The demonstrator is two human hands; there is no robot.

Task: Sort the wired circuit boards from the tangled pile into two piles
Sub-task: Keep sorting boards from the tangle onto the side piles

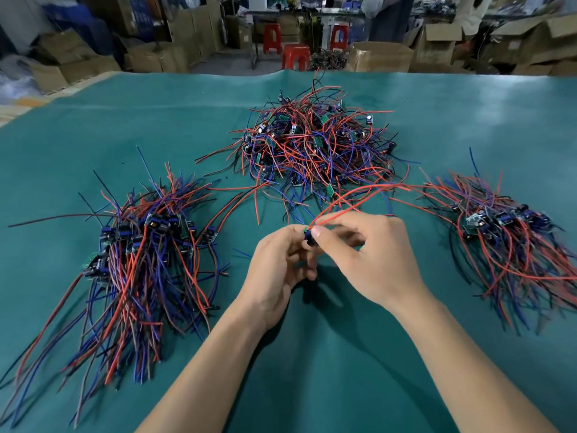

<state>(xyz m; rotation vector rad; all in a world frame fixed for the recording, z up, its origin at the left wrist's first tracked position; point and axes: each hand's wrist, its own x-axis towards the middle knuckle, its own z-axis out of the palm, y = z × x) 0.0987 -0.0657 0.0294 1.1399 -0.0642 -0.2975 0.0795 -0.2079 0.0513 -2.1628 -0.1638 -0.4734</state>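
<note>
— Hands, what do they hold?
— We pinch one small board (309,237) with both, left hand (281,264) and right hand (371,254), above the green mat (343,354), between the left pile (146,245) and the right pile (512,235).

— What lies beyond the green table mat (468,120)?
— Red plastic stools (295,56) on the floor, and stacked cardboard boxes (379,56) on both sides.
</note>
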